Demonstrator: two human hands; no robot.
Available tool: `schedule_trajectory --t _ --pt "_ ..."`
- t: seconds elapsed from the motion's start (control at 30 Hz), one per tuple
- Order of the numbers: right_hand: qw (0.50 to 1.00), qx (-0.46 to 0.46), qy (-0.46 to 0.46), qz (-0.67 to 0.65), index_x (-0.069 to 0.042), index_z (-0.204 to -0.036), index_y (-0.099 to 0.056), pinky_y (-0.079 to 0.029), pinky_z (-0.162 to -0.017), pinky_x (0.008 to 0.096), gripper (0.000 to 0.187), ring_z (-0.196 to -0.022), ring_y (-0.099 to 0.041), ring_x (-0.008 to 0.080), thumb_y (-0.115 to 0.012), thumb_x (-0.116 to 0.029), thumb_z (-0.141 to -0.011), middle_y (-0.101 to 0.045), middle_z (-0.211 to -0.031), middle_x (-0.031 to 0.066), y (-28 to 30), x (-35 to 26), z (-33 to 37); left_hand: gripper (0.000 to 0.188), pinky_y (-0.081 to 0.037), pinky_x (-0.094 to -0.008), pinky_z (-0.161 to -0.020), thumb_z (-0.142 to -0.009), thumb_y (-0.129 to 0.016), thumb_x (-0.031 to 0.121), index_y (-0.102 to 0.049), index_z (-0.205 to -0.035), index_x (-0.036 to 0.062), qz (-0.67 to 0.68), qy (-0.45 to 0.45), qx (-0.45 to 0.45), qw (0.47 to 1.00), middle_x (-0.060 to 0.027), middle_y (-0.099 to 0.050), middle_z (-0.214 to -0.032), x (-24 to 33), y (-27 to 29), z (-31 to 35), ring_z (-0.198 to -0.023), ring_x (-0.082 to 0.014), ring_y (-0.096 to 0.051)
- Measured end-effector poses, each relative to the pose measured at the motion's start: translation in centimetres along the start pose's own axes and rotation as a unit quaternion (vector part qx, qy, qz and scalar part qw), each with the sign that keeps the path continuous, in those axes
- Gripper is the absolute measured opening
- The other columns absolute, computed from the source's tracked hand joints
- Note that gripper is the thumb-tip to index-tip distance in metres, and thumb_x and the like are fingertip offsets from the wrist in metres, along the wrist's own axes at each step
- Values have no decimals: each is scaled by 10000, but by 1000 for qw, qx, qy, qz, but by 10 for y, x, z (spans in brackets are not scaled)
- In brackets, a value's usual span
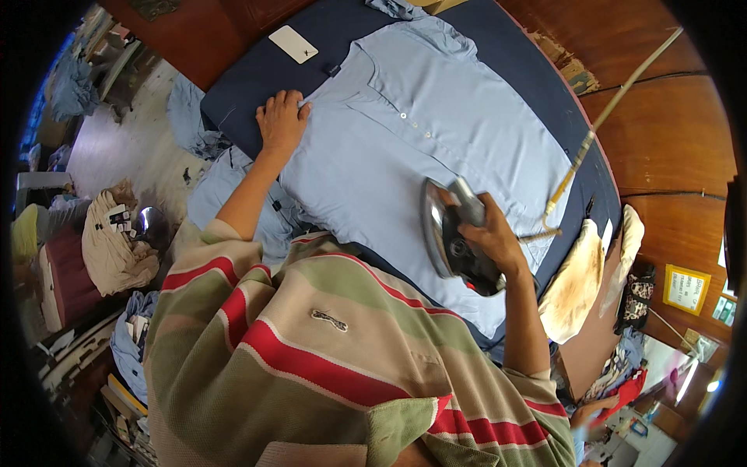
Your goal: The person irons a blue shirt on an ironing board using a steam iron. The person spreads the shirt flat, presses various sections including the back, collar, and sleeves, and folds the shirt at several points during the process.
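fingers of the right hand (489, 233) are clenched around the handle of a dark clothes iron (455, 237), which is tipped up so its shiny soleplate faces left, off the cloth rather than flat on it. the left hand (282, 121) lies with fingers released and spread, palm down, pressing the shoulder and sleeve end of a light blue shirt (436, 140) against the dark blue padded ironing table (257, 70). the shirt lies front up, its button placket running down the middle and its collar toward the far end of the table, its lower hem nearest the person, just under the raised iron. a pale cord (591, 136) runs from the iron up and away across the wooden wall (669, 117). just beside the iron on the right sits a scorched cream pad (574, 288), and a small white card (293, 43) lies near the far corner of the table. from where i stand, this looks like the pause between strokes: the cloth is held taut and the iron is lifted, not yet set down. the next move, i reckon, calls for laying the soleplate flat on the front panel and gliding toward the pinned shoulder, keeping clear of the buttons and of the spread fingers, with the cord kept from dragging over the smoothed cloth. more blue garments (194, 117) hang off the left edge of the table.
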State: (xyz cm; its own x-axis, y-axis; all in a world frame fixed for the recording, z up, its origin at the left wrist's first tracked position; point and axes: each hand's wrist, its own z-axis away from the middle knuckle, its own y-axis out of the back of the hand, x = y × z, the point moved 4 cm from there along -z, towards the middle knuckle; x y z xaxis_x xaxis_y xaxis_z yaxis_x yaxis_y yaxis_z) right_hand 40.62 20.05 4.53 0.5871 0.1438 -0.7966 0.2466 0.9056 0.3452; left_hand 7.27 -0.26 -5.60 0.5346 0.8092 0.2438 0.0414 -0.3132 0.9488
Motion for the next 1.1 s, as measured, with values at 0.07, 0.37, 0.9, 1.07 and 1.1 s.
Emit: schedule_trajectory --t 0.07,0.37,0.9,1.07,1.1 --pt "997 4 23 71 1 -1106 -459 -447 -750 315 461 -837 -558 208 -646 -115 -701 -582 -903 145 -31 -33 -31 217 -348 -451 -853 -831 -594 300 -564 -991 158 27 -14 31 999 -24 -565 -932 -5 -10 -1 -945 -228 -531" --pt "997 8 26 68 2 -1098 -455 -463 -732 331 438 -798 -587 227 -633 -113 -715 -584 -871 156 -44 -79 -70 316 -345 -423 -911 -858 -554 231 -534 -1160 140 187 -151 74 968 -26 -565 -1156 49 19 -16 -1079 -224 -514" --pt "993 121 -1 -14 -12 -1030 -466 -442 -568 260 346 -667 -509 127 -621 -92 -731 -520 -833 60 45 -28 -88 541 -180 -431 -1063 -934 -383 374 -271 -1415 154 -5 -255 -120 960 -11 -224 -1488 94 -51 -43 -1362 -151 -205" --pt "986 133 -73 -70 -13 -1076 -451 -433 -543 244 382 -672 -503 106 -638 -92 -753 -520 -823 46 70 -18 -76 547 -179 -418 -1058 -933 -387 382 -270 -1418 158 -9 -251 -119 961 -11 -228 -1487 94 -47 -42 -1364 -153 -204" --pt "985 135 -91 -62 -17 -1082 -454 -431 -547 240 396 -658 -494 98 -646 -107 -747 -515 -801 39 85 -20 -75 545 -183 -419 -1055 -934 -387 382 -273 -1417 158 -4 -252 -114 961 -12 -229 -1487 93 -47 -41 -1364 -154 -204"
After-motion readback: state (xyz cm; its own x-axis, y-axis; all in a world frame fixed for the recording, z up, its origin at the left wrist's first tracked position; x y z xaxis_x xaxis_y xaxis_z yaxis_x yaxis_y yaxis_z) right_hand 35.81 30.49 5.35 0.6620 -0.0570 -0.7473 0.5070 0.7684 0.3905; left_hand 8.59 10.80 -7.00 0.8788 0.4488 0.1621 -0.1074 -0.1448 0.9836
